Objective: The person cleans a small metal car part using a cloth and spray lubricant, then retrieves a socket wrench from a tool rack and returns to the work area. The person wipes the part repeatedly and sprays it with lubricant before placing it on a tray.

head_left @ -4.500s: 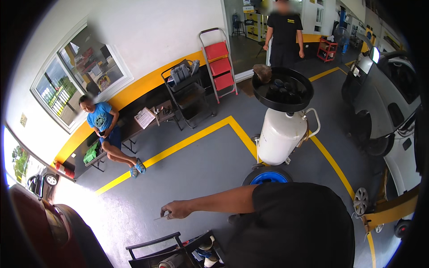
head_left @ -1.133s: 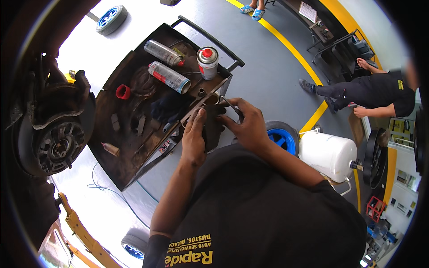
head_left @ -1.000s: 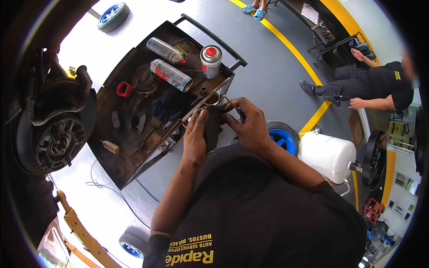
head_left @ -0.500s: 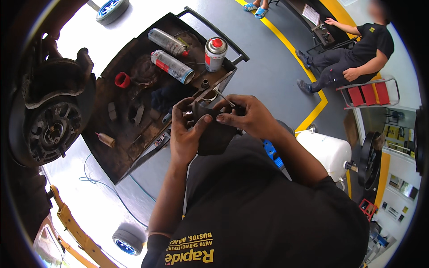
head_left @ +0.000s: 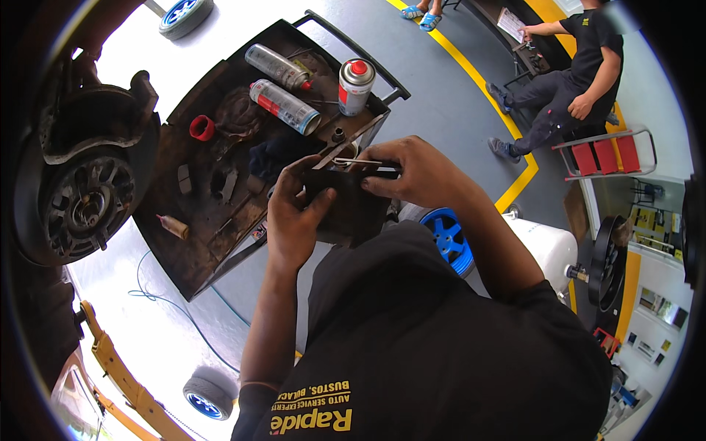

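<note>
A dark, flat sheet that looks like sandpaper (head_left: 344, 213) hangs in front of my chest. My left hand (head_left: 293, 220) grips its left side, thumb on the near face and fingers behind. On the right, my right hand (head_left: 412, 170) is closed at the sheet's upper edge, fingers bent. A thin, pale metal rod (head_left: 358, 161) lies nearly level by those fingers, seemingly held in them; its far end is hidden. Just beyond my hands stands a metal socket (head_left: 338, 135) on the tool cart (head_left: 202, 253). Two brake pads (head_left: 184, 179) (head_left: 229, 187) lie on the cart's top.
Spray cans (head_left: 285, 107), a red ring-shaped cap (head_left: 201, 128) and a small bottle (head_left: 173, 226) rest on the cart. A brake disc and hub (head_left: 90, 209) are at left. A white tank (head_left: 544, 246) and blue-rimmed wheel (head_left: 447, 239) stand right. A person (head_left: 570, 88) sits beyond.
Both hands and the sheet have shifted slightly; the left is a little farther left. The rod has turned from slanted to nearly level. The seated person has leaned, one hand now at a paper.
</note>
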`<state>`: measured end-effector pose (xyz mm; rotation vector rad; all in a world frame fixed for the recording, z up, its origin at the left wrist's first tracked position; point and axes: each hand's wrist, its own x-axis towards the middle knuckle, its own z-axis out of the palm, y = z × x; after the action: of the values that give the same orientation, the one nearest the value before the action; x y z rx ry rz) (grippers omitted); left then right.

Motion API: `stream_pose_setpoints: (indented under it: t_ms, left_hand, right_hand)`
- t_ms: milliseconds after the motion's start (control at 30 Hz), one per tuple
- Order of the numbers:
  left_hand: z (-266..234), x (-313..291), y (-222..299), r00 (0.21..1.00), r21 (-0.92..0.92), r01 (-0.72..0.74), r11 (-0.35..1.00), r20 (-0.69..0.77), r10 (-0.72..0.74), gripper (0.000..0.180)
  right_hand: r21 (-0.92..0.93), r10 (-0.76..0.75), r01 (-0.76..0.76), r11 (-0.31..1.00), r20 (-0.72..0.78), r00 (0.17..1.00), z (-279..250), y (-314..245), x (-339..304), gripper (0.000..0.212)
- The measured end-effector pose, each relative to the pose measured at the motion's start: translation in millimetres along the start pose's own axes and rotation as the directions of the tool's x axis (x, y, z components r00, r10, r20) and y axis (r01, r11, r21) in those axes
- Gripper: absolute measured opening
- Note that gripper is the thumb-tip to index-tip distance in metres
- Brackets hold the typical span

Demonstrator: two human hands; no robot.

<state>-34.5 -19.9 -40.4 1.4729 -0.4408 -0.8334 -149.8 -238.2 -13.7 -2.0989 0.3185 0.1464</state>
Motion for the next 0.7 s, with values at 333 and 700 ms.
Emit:
stream_pose_setpoints:
  t_ms: [333,700]
  left_hand:
    - [6.7,4.6,0.5,0.998,-0.057,-0.009,0.998,0.065,0.013,0.055]
    - [-22.0,-25.2,-24.5,0.962,-0.443,0.252,0.86,0.014,-0.274,0.041]
  right_hand:
    - [-0.056,0.013,-0.008,0.998,0.089,0.996,-6.8,-17.6,12.1,0.04]
    - [0.288,0.198,-0.124,0.949,-0.245,0.949,8.5,11.6,19.9,0.025]
